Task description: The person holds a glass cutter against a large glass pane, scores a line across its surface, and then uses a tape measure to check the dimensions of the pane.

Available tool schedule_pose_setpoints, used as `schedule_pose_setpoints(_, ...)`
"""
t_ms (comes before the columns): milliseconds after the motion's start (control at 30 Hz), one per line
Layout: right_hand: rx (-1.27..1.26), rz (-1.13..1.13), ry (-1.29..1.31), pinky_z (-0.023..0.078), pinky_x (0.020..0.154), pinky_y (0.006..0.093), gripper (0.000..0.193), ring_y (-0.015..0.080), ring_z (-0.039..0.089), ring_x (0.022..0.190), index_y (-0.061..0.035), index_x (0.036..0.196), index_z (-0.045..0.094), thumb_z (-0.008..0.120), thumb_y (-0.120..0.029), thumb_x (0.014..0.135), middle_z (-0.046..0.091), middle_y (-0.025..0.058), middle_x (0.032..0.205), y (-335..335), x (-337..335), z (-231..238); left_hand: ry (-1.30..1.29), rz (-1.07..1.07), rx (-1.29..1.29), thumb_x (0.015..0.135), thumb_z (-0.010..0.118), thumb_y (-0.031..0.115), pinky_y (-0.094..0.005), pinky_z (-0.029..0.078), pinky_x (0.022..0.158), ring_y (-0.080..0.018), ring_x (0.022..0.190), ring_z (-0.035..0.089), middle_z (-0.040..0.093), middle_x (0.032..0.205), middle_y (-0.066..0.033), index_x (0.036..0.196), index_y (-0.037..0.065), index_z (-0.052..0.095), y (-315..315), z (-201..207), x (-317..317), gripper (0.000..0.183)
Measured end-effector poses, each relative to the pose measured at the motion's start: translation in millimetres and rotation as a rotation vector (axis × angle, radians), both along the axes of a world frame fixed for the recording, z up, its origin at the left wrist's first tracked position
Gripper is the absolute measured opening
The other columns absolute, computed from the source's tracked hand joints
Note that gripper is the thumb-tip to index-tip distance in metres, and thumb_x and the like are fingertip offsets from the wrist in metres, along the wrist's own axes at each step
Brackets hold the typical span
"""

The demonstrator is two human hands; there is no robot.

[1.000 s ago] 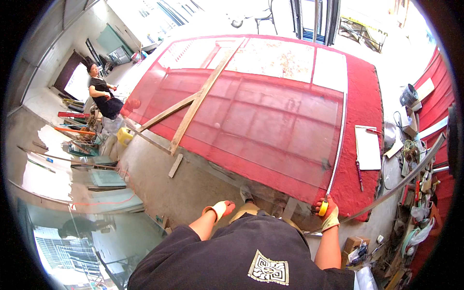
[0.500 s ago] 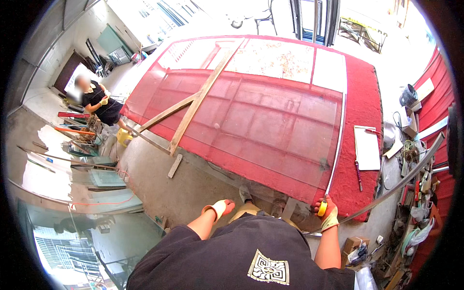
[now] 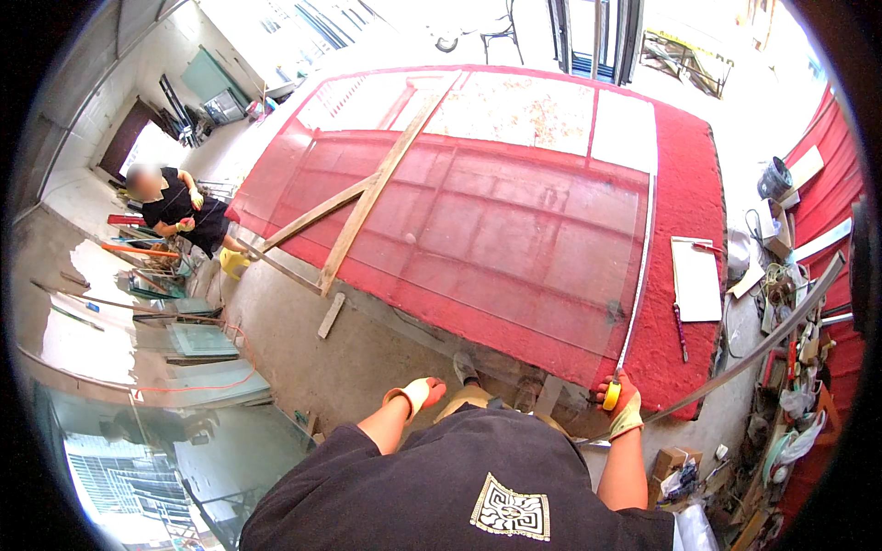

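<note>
My right hand (image 3: 627, 404), in a yellow and orange work glove, is closed around a yellow tape measure (image 3: 612, 397) at the near right corner of the table. The tape's pale blade (image 3: 640, 285) is drawn out, running away from me along the right edge of a large clear glass sheet (image 3: 514, 220). That sheet lies flat on a red cloth-covered table (image 3: 689, 193). My left hand (image 3: 419, 394), gloved the same way, hangs in front of my body, apart from the table. Its fingers are curled in, with nothing visible in them.
A wooden T-shaped bar (image 3: 390, 170) lies across the glass. Right of the blade are a white pad (image 3: 696, 280) and a dark pen (image 3: 680, 332). Far left, a co-worker (image 3: 179, 207) in gloves stands by the table. Glass offcuts (image 3: 207, 340) lie left; cluttered shelving (image 3: 790, 367) lines the right.
The co-worker at the far left has turned and shifted slightly left, with the hands now farther apart. My hands and the drawn-out tape stay almost where they were.
</note>
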State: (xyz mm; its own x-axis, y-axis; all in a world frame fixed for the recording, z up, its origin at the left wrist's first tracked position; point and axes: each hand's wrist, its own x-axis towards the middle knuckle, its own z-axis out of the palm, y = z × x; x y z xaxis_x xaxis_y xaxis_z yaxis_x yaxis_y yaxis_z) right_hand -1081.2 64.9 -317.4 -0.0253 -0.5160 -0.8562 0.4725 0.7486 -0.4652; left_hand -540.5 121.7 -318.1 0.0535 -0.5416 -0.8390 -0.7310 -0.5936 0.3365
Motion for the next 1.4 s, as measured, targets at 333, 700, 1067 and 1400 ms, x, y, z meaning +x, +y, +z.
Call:
schedule_pose_setpoints(333,0.019,-0.032,-0.095,0.045,0.049,0.0423,0.045,0.0253,0.062,0.058,-0.0138,0.102,0.062,0.054,-0.058,0.101,0.069,0.0071,0.076,-1.4,-2.2,-1.2,0.038,-0.021,-0.053,0.096,0.049,0.040,-0.0412,0.042,0.115,-0.0365,0.137,0.055,0.062,0.143,-0.0187,0.141,0.008,0.063,2.0,-17.4,7.0,0.056)
schedule_pose_setpoints(700,-0.032,-0.015,-0.003,0.051,0.051,0.0418,0.051,0.0250,0.067,0.062,-0.0078,0.114,0.063,0.055,-0.057,0.101,0.073,0.0099,0.083,0.6,0.9,0.6,0.084,0.040,-0.056,0.097,0.055,0.039,-0.0377,0.053,0.088,-0.0240,0.097,0.068,0.074,0.109,-0.0136,0.122,0.000,0.068,8.9,-24.7,11.0,0.048)
schedule_pose_setpoints(1067,-0.001,0.017,-0.043,0.049,0.051,0.0412,0.045,0.0229,0.066,0.061,-0.0102,0.103,0.065,0.053,-0.054,0.103,0.072,0.0063,0.081,-5.1,2.1,15.8,0.193,0.113,-0.035,0.101,0.056,0.029,-0.0349,0.055,0.091,-0.0227,0.099,0.068,0.070,0.114,-0.0124,0.140,-0.002,0.057,13.1,-0.4,1.1,0.050)
schedule_pose_setpoints(1400,0.032,0.047,-0.055,0.049,0.049,0.0416,0.047,0.0235,0.066,0.058,-0.0105,0.098,0.066,0.048,-0.053,0.106,0.072,0.0070,0.078,-9.2,-0.6,11.3,0.123,0.178,0.058,0.102,0.056,0.033,-0.0364,0.054,0.092,-0.0246,0.104,0.068,0.070,0.119,-0.0138,0.142,-0.001,0.056,6.3,3.2,-7.7,0.053)
